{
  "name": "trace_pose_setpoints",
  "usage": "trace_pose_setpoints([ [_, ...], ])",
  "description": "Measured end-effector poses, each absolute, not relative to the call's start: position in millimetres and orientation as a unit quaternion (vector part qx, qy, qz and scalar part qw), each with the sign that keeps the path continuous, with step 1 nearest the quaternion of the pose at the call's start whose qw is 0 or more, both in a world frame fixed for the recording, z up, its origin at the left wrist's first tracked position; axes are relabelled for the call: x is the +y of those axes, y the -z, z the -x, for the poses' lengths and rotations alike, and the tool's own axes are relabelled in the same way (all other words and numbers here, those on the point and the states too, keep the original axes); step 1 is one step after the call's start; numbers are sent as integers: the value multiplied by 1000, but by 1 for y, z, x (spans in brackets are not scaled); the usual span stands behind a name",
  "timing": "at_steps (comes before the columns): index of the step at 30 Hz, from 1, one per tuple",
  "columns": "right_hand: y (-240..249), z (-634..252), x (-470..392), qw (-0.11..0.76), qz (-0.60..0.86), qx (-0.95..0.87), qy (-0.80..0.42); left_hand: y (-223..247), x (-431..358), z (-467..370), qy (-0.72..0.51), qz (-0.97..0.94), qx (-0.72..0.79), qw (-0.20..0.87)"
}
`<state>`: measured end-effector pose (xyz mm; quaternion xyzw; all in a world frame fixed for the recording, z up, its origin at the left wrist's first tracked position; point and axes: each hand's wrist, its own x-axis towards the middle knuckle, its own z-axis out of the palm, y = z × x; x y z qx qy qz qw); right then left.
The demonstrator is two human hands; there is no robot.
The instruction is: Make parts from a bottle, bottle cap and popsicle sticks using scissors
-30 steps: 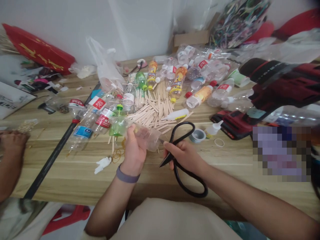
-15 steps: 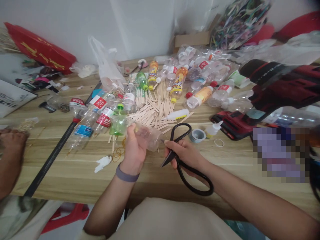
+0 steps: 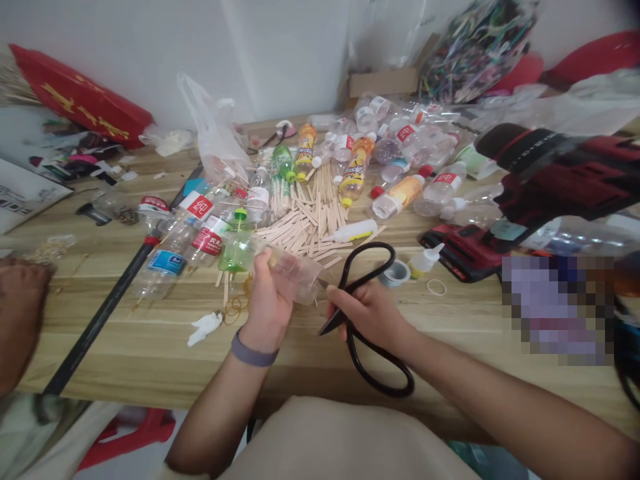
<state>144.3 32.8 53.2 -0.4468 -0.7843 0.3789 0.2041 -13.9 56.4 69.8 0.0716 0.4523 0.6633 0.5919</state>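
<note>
The left hand [image 3: 270, 300] holds a clear bottle [image 3: 299, 273], its fingers curled round the plastic, above the table [image 3: 165, 363] between the pile of sticks [image 3: 313, 223] and the near edge. The right hand [image 3: 367, 310] grips black scissors [image 3: 373, 387] close to the pivot, thumb on top and fingers closed beneath, with the handle loops outside its grip and the blades apart.

One blade tip is at the bottle's right end; I can't tell whether it pierces the plastic or only meets it. The wall looks thin and slick, so the tip could skid along it, and the left fingers wrapped round the same bottle would be the likeliest thing to get nicked. Pushing hard could also make the wall buckle or give suddenly, sending the point inside. The second blade hangs free below, and since the fingers sit so near the pivot, closing the scissors could pinch them.

The upper loop comes near the small tub [image 3: 395, 273], with the glue bottle [image 3: 425, 260] just beyond, so a wide swing might knock either over. By the left wrist, loose rubber bands [image 3: 236, 310] could snag if that hand drops low.
</note>
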Motion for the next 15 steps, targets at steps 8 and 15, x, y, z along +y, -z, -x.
trace_pose_setpoints([
  [8,-63,-154,33,184,452,-814,-316,-72,54,10,-672,-57,456,581],
  [15,-58,-152,31,181,468,-809,-306,-71,55,8,-679,-56,453,576],
])
